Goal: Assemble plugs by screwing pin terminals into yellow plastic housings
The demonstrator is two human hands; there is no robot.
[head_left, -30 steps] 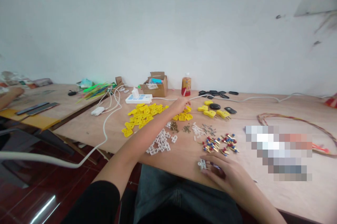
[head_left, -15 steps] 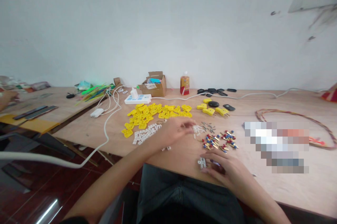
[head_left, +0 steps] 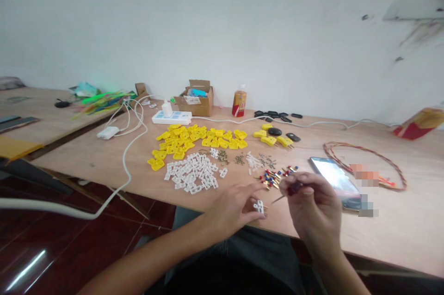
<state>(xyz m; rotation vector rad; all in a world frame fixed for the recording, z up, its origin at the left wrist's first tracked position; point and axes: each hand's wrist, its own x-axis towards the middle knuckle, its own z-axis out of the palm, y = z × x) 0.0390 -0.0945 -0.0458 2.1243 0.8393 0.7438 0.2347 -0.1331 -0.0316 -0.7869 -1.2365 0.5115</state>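
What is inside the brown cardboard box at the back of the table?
Inside the cardboard box, something blue pokes up above the rim, and a white printed sheet lies at the front edge. The box walls hide everything lower down.

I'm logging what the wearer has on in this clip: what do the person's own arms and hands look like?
Both are bare. The left hand and right hand have no gloves, and no sleeve or watch shows on either forearm or wrist in this view.
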